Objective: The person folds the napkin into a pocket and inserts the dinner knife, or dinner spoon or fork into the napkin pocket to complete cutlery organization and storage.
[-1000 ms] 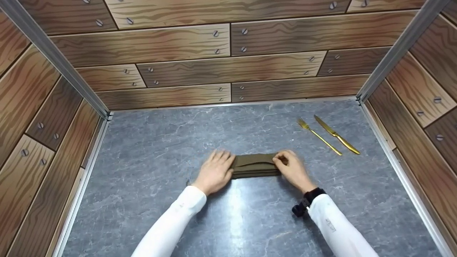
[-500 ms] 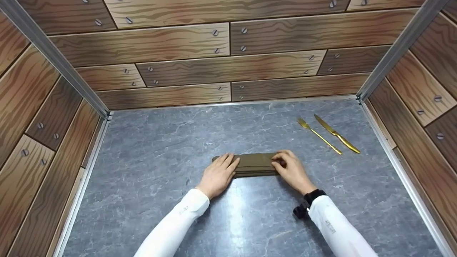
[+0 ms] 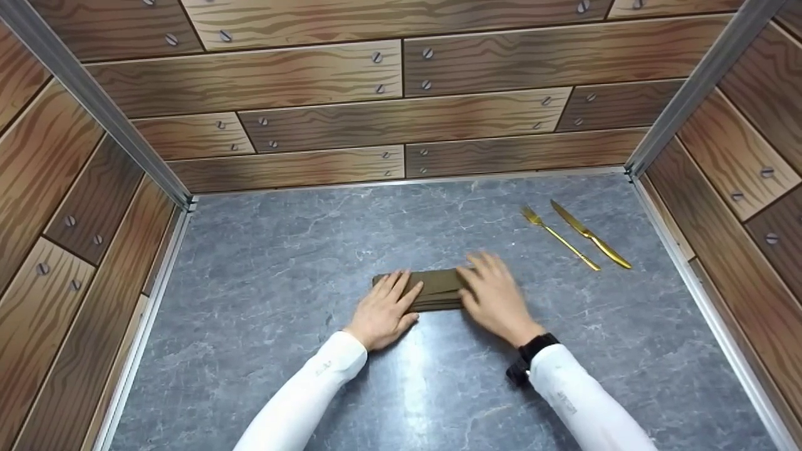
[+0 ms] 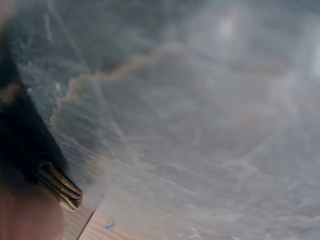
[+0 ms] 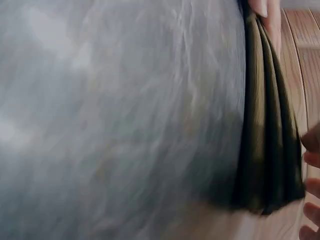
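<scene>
A folded olive-brown cloth napkin [image 3: 435, 289] lies crosswise on the grey marbled surface, its layers stacked. My left hand [image 3: 383, 310] rests on its left part with extended fingers. Over the right end is my right hand [image 3: 496, 297], its fingers spread and slightly blurred; whether they press the cloth is unclear. The right wrist view has the pleated layers of the napkin [image 5: 267, 125] along its right side, with fingertips [image 5: 312, 187] beside them. In the left wrist view only a folded end of the napkin [image 4: 60, 185] appears, near a blurred bit of hand [image 4: 30, 215].
A gold fork [image 3: 559, 238] and a gold knife [image 3: 589, 233] lie slanted side by side at the back right. Wood-patterned walls [image 3: 401, 119] with metal edging enclose the surface at the back, left and right.
My left hand has shifted slightly right, further onto the napkin. My right hand has released its pinch on the top layer, spread its fingers and moved left over the napkin's right end.
</scene>
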Action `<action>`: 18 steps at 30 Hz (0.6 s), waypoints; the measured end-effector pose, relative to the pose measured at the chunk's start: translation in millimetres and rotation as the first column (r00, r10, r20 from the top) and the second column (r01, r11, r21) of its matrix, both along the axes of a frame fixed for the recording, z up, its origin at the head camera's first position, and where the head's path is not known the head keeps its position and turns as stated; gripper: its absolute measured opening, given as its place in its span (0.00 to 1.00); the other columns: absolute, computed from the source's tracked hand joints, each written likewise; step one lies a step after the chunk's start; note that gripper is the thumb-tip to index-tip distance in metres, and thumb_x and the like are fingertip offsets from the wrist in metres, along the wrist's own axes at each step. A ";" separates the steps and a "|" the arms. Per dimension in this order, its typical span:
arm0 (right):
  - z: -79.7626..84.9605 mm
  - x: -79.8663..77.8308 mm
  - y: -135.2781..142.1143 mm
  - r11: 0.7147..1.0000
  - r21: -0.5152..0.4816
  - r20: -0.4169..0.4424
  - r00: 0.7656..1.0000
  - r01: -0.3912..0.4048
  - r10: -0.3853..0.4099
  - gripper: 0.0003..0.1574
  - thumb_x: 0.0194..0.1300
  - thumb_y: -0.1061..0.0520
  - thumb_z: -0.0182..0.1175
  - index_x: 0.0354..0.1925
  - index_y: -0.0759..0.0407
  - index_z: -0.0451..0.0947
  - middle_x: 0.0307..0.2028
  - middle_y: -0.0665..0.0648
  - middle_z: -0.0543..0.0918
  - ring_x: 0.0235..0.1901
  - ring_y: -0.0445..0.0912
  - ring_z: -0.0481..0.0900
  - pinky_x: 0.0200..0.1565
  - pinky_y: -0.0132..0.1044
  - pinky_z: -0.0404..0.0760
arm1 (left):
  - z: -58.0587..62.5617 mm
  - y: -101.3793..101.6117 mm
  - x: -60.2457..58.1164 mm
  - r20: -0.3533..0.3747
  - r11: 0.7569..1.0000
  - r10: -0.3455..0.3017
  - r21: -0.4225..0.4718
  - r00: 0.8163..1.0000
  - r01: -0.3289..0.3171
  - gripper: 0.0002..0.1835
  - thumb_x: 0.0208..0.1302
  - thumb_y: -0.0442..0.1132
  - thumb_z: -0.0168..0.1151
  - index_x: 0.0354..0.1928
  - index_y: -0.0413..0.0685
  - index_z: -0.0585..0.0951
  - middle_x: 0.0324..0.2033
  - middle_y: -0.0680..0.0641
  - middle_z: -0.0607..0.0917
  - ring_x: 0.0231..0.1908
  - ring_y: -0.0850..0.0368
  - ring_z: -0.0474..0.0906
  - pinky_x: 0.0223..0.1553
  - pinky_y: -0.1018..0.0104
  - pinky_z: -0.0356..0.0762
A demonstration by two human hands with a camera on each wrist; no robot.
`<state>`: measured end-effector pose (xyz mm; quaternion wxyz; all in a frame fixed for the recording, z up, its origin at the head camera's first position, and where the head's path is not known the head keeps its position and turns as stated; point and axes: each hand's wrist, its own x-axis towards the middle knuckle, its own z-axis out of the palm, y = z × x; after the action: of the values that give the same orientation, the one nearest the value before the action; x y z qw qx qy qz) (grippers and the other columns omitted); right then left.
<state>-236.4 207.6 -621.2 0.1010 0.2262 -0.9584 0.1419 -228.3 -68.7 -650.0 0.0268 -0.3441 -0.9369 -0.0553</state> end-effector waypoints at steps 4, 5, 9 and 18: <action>2.1 6.5 -18.9 0.971 0.217 0.083 0.993 -0.098 0.082 0.46 0.72 0.34 0.48 0.74 0.62 0.58 0.74 0.63 0.56 0.74 0.58 0.47 0.72 0.53 0.43 | 3.0 1.1 0.9 0.019 0.999 0.010 -0.034 1.000 -0.009 0.34 0.75 0.60 0.40 0.77 0.55 0.55 0.75 0.40 0.52 0.74 0.44 0.45 0.73 0.51 0.43; 1.5 8.4 -21.9 0.964 0.242 0.110 0.990 -0.113 0.089 0.48 0.72 0.33 0.46 0.75 0.62 0.55 0.74 0.63 0.54 0.74 0.57 0.47 0.72 0.52 0.43 | 3.8 1.6 1.0 0.022 0.999 0.011 -0.040 1.000 -0.010 0.35 0.75 0.61 0.40 0.77 0.55 0.55 0.75 0.40 0.52 0.74 0.45 0.45 0.73 0.51 0.42; -4.7 14.0 -25.7 0.944 0.298 0.159 0.982 -0.143 0.099 0.49 0.73 0.31 0.41 0.76 0.61 0.49 0.75 0.62 0.52 0.74 0.55 0.46 0.73 0.49 0.43 | 4.6 2.7 1.2 0.029 0.998 0.018 -0.064 0.999 -0.017 0.36 0.75 0.63 0.39 0.77 0.55 0.55 0.75 0.41 0.52 0.74 0.45 0.44 0.73 0.51 0.41; -19.0 17.6 -15.9 0.950 0.269 0.148 0.982 -0.158 0.121 0.51 0.73 0.29 0.39 0.77 0.60 0.47 0.76 0.64 0.48 0.75 0.58 0.43 0.73 0.51 0.42 | 0.0 -0.6 1.0 0.030 0.997 0.014 -0.070 0.999 -0.012 0.38 0.73 0.66 0.36 0.78 0.56 0.52 0.76 0.41 0.49 0.75 0.45 0.41 0.73 0.51 0.39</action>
<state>-218.8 191.7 -640.2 -0.0047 0.2958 -0.9549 0.0265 -227.3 -69.3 -650.0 0.0007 -0.3380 -0.9407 -0.0276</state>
